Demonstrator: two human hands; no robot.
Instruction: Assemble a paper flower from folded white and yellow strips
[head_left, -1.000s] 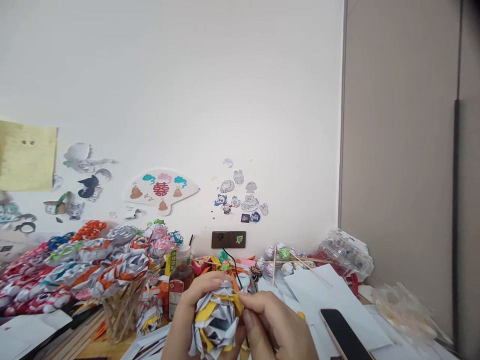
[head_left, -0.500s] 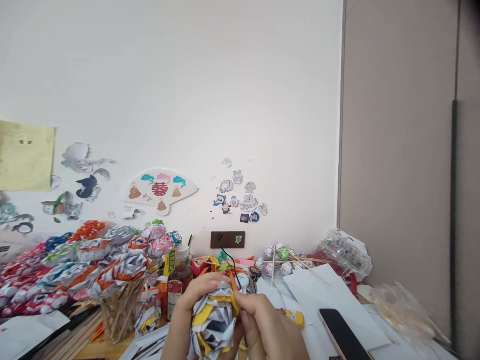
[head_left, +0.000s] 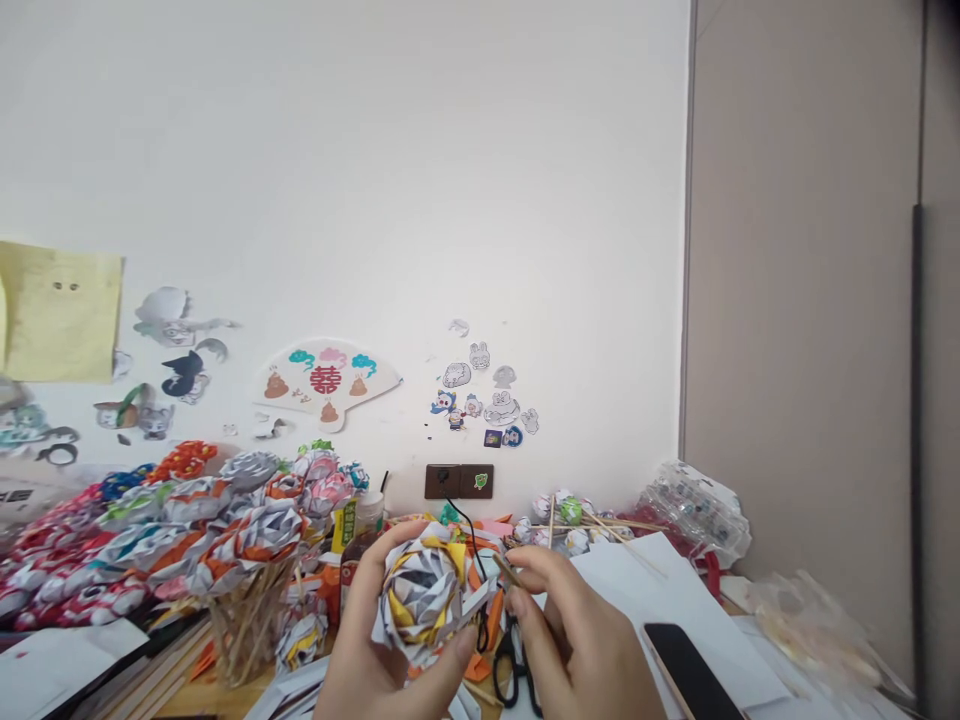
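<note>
My left hand [head_left: 390,645] is wrapped round a folded paper flower [head_left: 421,590] in white, grey and yellow, its spiral face toward me. The thumb presses its lower right side, where a pale paper strip [head_left: 475,598] sticks out. To the right of the flower, my right hand [head_left: 574,635] pinches a thin wooden stick [head_left: 506,570] between thumb and fingertips. The stick's lower end is hidden by the fingers. Black-handled scissors [head_left: 506,665] lie just under the right hand, partly covered. Behind the left hand stands a bottle [head_left: 349,560], mostly hidden.
Many paper flowers [head_left: 247,535] on sticks crowd the left. Another yellow and white flower [head_left: 301,640] lies near them. On the right are white paper sheets [head_left: 667,575], a phone [head_left: 690,670] and plastic bags [head_left: 817,630]. A black cable [head_left: 471,525] hangs from the wall socket [head_left: 459,481].
My right hand has come away from the flower to the right and now shows a stick in its pinch. The flower has risen slightly and turned. The scissors have come into view.
</note>
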